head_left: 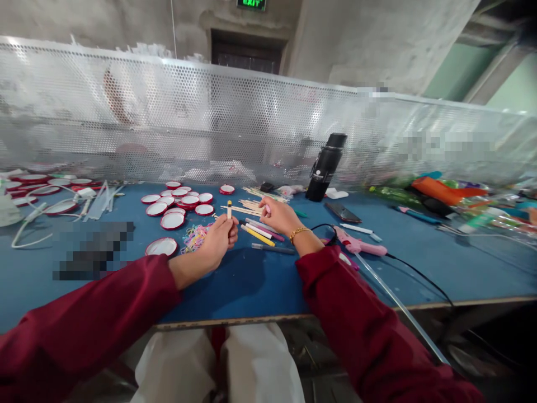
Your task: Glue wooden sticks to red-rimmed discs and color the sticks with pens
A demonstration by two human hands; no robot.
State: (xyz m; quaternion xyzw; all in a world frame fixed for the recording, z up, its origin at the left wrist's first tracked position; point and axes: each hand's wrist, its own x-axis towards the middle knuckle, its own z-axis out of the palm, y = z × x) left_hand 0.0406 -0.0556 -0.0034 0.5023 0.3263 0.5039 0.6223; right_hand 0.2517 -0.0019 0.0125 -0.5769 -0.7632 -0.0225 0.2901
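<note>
My left hand [220,238] is closed around a small upright stick [229,209] with a yellow band, held above the blue table [251,280]. My right hand [280,215] rests on the table with its fingers pinched on a thin pink piece over a pile of wooden sticks [247,208]. Several coloured pens [260,232] lie between the two hands. A heap of coloured rubber bands [193,237] lies just left of my left hand. Both arms wear dark red sleeves.
Several red-rimmed white lids [176,206] lie left of centre. A pink glue gun [358,244] with a black cable lies right of my right wrist. A black flask [324,168] and a phone [342,212] stand behind. A perforated metal screen [251,123] closes the far edge.
</note>
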